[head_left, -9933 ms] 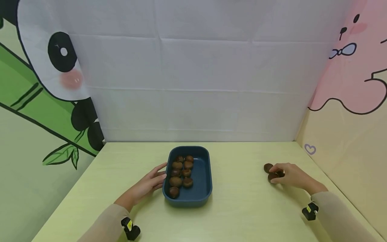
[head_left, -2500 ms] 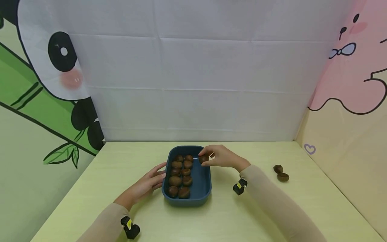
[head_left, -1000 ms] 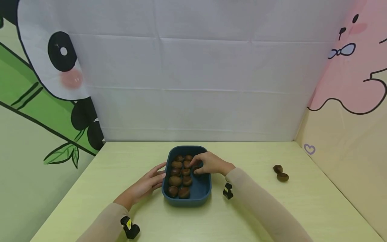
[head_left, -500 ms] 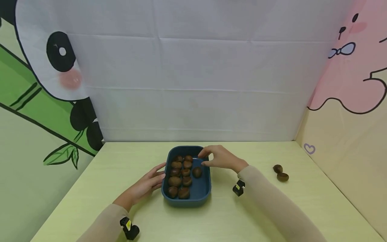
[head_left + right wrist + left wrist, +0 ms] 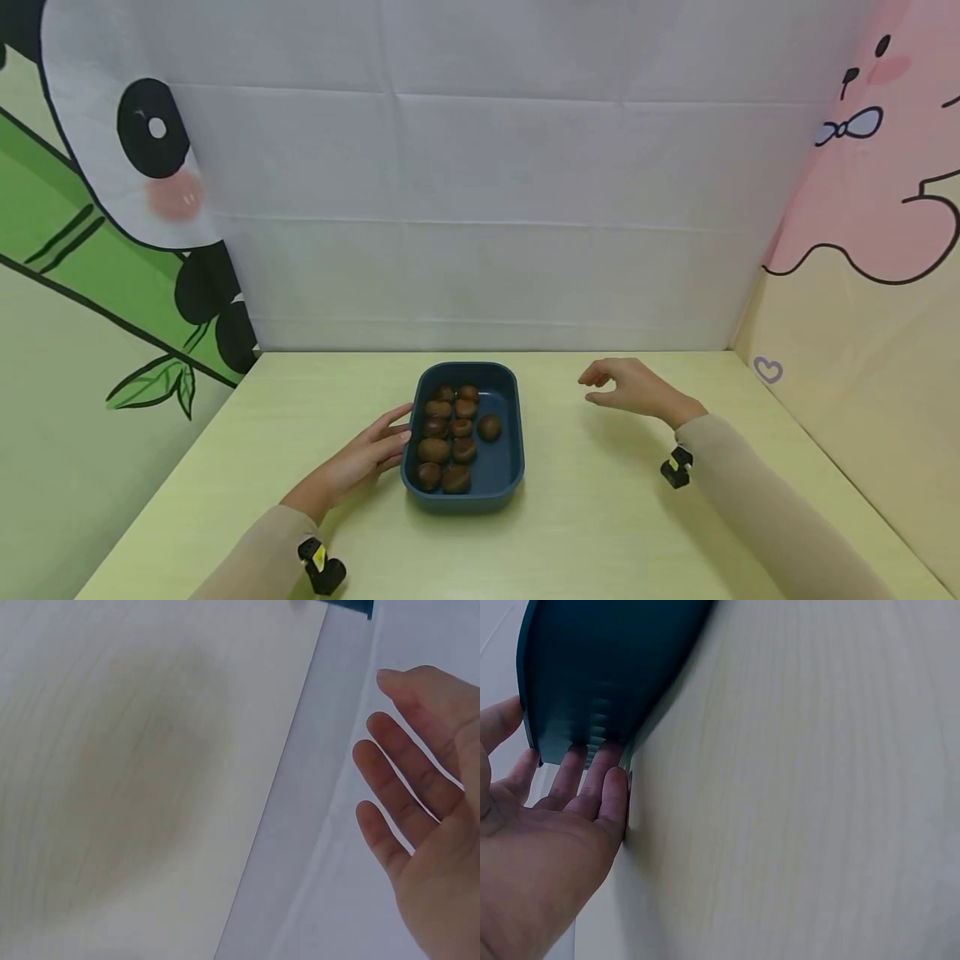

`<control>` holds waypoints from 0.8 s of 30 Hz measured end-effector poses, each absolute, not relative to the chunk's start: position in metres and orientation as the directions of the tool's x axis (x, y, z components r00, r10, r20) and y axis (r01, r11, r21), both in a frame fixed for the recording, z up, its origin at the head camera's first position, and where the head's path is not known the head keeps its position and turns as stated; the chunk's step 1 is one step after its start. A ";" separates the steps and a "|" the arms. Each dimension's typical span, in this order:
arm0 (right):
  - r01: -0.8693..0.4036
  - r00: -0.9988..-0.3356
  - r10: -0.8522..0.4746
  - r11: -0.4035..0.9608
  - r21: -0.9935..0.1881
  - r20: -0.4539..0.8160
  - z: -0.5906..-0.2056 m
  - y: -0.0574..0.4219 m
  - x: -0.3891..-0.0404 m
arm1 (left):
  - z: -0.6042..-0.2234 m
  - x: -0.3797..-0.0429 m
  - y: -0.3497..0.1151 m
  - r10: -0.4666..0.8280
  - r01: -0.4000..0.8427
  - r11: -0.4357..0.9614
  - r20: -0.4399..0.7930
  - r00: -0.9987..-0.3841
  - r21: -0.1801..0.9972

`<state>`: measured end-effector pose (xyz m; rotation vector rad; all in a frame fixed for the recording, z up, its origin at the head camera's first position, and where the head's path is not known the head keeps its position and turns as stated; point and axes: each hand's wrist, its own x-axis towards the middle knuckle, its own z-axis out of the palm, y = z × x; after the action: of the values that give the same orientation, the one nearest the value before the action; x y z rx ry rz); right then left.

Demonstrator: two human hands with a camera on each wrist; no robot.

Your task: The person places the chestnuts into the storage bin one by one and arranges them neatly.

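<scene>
Chestnuts (image 5: 434, 451) lie in two columns along the left half of a dark blue rectangular box (image 5: 495, 479). One more chestnut (image 5: 489, 427) sits alone to the right of them inside it. My left hand (image 5: 363, 458) touches the box's left side with extended fingers; in the left wrist view its fingertips (image 5: 607, 754) rest against the blue wall. Above the table, to the right of the box, my right hand (image 5: 637, 389) hovers with nothing in it, thumb and fingers apart. The right wrist view shows that palm (image 5: 442, 885) bare and its fingers loosely bent.
The pale yellow table (image 5: 585, 533) meets a white sheet (image 5: 495, 275) at the back. Decorated panels stand on both sides, a panda (image 5: 142, 167) on the left and a pink figure (image 5: 885, 200) on the right. My right sleeve (image 5: 757, 483) crosses the table's right part.
My right hand set a chestnut down alone in the box, let go, and moved out to the right. Its arm now hides the two chestnuts seen on the table earlier. The left hand stays put.
</scene>
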<state>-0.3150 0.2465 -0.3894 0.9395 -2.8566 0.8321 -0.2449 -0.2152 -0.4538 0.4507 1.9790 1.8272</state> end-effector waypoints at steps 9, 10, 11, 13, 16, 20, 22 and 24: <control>-0.452 -0.889 -0.428 0.768 -0.454 0.161 -0.404 0.333 -0.306 | -0.455 -0.245 -0.213 0.491 -0.042 0.090 -0.081 -0.868 0.995; -0.442 -0.895 -0.416 0.777 -0.448 0.162 -0.406 0.341 -0.304 | -0.455 -0.245 -0.213 0.489 -0.043 0.089 -0.081 -0.868 0.995; -0.430 -0.901 -0.404 0.786 -0.445 0.158 -0.407 0.348 -0.303 | -0.455 -0.245 -0.213 0.488 -0.043 0.088 -0.081 -0.869 0.995; -0.395 -0.917 -0.370 0.800 -0.451 0.147 -0.411 0.362 -0.300 | -0.455 -0.245 -0.214 0.484 -0.045 0.090 -0.083 -0.871 0.995; -0.340 -0.938 -0.326 0.811 -0.476 0.115 -0.417 0.378 -0.297 | -0.454 -0.245 -0.214 0.481 -0.045 0.093 -0.085 -0.873 0.995; -0.269 -0.958 -0.285 0.825 -0.497 0.046 -0.427 0.393 -0.296 | -0.454 -0.244 -0.215 0.482 -0.039 0.096 -0.081 -0.872 0.995; -0.236 -0.964 -0.267 0.829 -0.506 0.013 -0.431 0.397 -0.296 | -0.454 -0.245 -0.215 0.483 -0.038 0.098 -0.081 -0.872 0.994; -0.206 -0.968 -0.250 0.829 -0.521 -0.015 -0.436 0.400 -0.298 | -0.455 -0.246 -0.215 0.483 -0.038 0.100 -0.082 -0.872 0.994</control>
<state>-0.2977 0.3997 -0.4360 0.3845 -3.0827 0.8631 -0.2456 -0.2147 -0.4545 0.4355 1.9973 1.8239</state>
